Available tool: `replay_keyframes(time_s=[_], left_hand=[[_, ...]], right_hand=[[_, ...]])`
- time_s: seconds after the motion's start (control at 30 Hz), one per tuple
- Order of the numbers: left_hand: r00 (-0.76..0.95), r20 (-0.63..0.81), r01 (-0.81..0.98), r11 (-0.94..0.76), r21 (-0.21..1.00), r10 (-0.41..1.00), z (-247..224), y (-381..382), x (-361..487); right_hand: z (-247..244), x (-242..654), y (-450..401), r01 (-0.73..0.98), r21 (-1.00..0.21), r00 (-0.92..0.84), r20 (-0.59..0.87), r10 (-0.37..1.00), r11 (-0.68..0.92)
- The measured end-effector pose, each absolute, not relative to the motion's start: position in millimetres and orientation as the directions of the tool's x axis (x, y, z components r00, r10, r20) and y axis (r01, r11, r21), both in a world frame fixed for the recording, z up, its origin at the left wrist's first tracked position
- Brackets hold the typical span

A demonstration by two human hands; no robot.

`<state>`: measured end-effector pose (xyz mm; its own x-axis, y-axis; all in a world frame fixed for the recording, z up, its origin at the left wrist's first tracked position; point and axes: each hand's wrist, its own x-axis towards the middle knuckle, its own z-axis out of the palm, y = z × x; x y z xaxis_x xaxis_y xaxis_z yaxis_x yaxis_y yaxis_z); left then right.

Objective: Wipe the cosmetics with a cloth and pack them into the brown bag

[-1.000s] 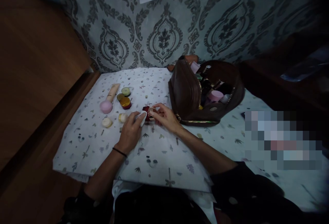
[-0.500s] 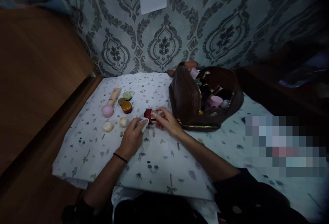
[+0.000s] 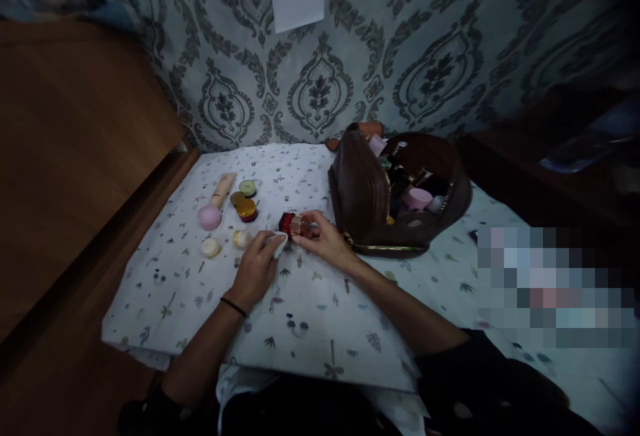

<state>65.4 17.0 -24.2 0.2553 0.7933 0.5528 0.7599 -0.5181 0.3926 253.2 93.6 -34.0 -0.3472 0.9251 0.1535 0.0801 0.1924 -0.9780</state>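
Observation:
A small red jar with a shiny pinkish-gold lid [image 3: 287, 224] is gripped at its lid end by the fingers of my right hand [image 3: 320, 239]. Pinched in my left hand [image 3: 257, 263] is a white cloth or wipe [image 3: 280, 239], close to the jar's left side. Left of my hands, on the patterned sheet [image 3: 200, 316], lie two small cream-coloured jars [image 3: 211, 247], a jar with a yellow lid [image 3: 246, 209], a green-topped jar [image 3: 247, 188], a beige tube [image 3: 223, 189] and a round pink item [image 3: 209, 217].
An open brown bag [image 3: 360, 196] filled with cosmetics stands right of my hands, near the patterned wall [image 3: 320, 83]. A wooden panel [image 3: 80, 109] rises at the left. A blurred, pixelated patch covers the far right of the bed.
The fingers of my right hand have shifted on the jar, and more of its shiny lid shows. My left hand has barely moved.

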Motion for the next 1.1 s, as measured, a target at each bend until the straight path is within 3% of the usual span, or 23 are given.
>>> replay_keyframes(time_s=[0.17,0.3,0.53,0.67,1.1], left_hand=[[0.221,0.586,0.747,-0.521,0.413,0.780,-18,14,68],[0.218,0.582,0.746,-0.518,0.418,0.784,-15,13,66],[0.225,0.565,0.751,-0.511,0.419,0.794,-15,17,66],[0.210,0.568,0.763,-0.496,0.413,0.796,-17,17,65],[0.274,0.647,0.836,-0.508,0.205,0.712,-22,15,68]], right_hand=[[-26,254,87,0.062,-0.995,-0.384,0.052,0.922,0.081],[-20,256,83,0.151,-0.981,-0.417,0.048,0.908,0.121],[-25,263,89,-0.040,-0.999,-0.567,0.024,0.823,0.002],[-22,265,88,-0.041,-0.999,-0.573,-0.006,0.820,-0.036],[-26,257,88,0.080,-0.993,-0.474,0.043,0.879,0.091]])
